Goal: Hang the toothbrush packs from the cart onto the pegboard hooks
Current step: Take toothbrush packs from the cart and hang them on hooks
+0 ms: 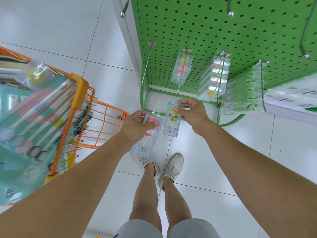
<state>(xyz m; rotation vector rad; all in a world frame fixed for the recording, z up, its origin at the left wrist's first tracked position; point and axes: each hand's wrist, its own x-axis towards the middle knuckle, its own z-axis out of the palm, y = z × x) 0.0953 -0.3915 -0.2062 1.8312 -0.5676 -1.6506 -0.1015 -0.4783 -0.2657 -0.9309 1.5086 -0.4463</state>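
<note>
Holding clear toothbrush packs (172,119), labels unreadable; both hands.

Leftmost hook (145,66) hangs bare; neighbouring hooks (221,76) carry packs (212,79), cart (82,103) crowds left

View: looking straight down past two bare forearms to white floor tiles (223,160) and two pale trainers (173,166).
Left hand (137,127): a clear toothbrush pack with a pink figure (147,134) is gripped near its top, thumb across the front.
Right hand (192,111): a clear pack with a green figure (172,120) is pinched at its top edge, just below the tip of a metal hook (181,74).
Pegboard (223,31): green, perforated, seen upper right; clear packs (213,78) are hung on three hooks, while the leftmost hook (145,66) is seen bare.
Cart (80,100): orange wire, at the left, filled with blurred toothbrush packs (34,117).
</note>
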